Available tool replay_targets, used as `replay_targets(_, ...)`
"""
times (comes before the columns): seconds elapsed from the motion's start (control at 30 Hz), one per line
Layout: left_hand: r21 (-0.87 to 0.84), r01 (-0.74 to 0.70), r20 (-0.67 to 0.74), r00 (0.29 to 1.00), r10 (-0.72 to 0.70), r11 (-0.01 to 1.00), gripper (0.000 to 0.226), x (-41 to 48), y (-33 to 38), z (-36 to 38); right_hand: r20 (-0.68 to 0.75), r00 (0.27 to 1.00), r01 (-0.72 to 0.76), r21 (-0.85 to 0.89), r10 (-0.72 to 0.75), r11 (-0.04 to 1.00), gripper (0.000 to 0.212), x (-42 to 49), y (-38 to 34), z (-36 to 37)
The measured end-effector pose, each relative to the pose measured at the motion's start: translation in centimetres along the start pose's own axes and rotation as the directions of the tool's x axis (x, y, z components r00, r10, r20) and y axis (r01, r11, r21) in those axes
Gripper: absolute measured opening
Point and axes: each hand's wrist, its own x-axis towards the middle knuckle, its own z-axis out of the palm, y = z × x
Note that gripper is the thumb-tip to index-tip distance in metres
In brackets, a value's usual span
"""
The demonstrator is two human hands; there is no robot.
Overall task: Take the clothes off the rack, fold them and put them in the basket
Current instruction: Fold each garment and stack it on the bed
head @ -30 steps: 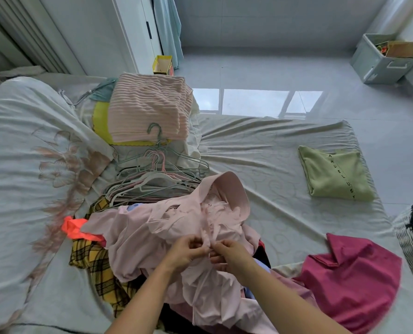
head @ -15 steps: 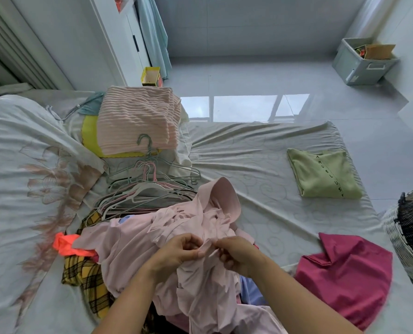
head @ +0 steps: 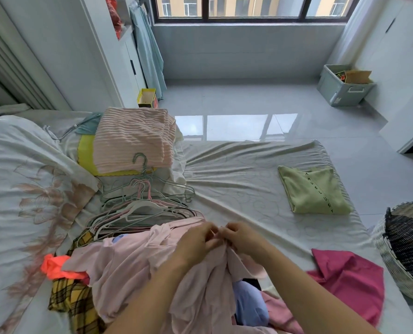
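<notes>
Left hand [head: 197, 239] and right hand [head: 239, 238] pinching pale pink shirt [head: 133, 266] atop clothes heap, left of wicker basket [head: 383, 247]. Soft, light, limp; best gripped at seams.

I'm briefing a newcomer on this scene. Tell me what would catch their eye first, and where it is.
Front and centre, the left hand and right hand pinch a crumpled pale pink garment atop a mixed clothes pile. Behind it lies a tangle of pastel wire hangers. A folded light green top sits alone on the grey bedsheet at right, near a white woven basket.
</notes>
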Motion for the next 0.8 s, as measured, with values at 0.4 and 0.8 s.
replay_targets(0.4, -0.348, -0.125, 0.277, 0.933, 0.229, 0.929, 0.019, -0.9, 4.0, -4.1, -0.485, 0.869, 0.137, 0.041, -0.1, 0.99, 0.03, -1.7, -0.6, -7.6)
replay_targets(0.8, -0.391, -0.219, 0.385, 0.843, 0.375, 0.894, 0.035, -3.4, 11.1, -6.5, -0.607, 0.728, 0.31, -0.124, -0.319, 0.943, 0.026, -7.2, -4.7, -13.7)
